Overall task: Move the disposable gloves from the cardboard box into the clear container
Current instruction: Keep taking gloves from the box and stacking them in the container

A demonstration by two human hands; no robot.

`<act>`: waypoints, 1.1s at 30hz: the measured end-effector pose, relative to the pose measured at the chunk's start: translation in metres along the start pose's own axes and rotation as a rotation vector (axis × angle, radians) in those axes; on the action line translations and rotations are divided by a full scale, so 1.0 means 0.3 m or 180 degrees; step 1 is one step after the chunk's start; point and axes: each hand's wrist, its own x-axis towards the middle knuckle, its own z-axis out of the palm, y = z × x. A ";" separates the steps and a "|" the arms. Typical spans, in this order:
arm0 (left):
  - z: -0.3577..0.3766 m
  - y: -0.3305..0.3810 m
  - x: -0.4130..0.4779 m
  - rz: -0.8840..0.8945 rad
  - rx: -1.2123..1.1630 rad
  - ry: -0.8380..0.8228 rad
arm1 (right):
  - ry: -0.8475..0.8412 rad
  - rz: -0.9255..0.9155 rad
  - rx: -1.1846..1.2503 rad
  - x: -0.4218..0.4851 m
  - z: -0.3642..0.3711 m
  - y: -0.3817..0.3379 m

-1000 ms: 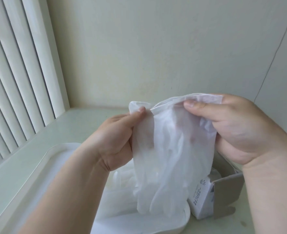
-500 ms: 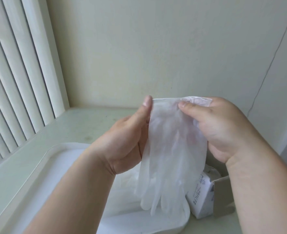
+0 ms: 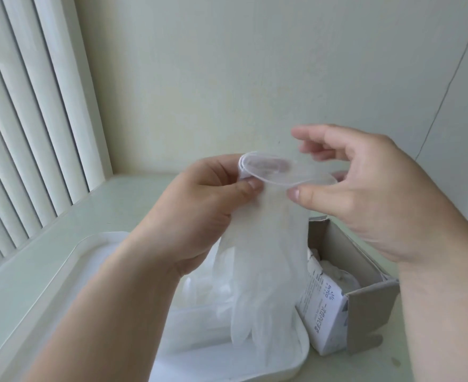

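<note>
Translucent glove [image 3: 266,260] hangs fingers-down from your left hand's [image 3: 199,205] pinch on its cuff, directly above the clear container [image 3: 97,236]. Your right hand [image 3: 365,197] is spread loose, thumb only touching the cuff.

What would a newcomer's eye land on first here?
A translucent glove hangs mid-frame, its cuff pinched by the left hand with the right hand at its other side. Below it lies the clear container; the opened cardboard box stands to its right, more gloves inside.
</note>
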 end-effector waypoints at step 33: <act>-0.240 -0.039 -0.047 -0.2106 0.2205 0.0141 | -0.0910 0.1284 -0.1036 0.006 0.191 0.047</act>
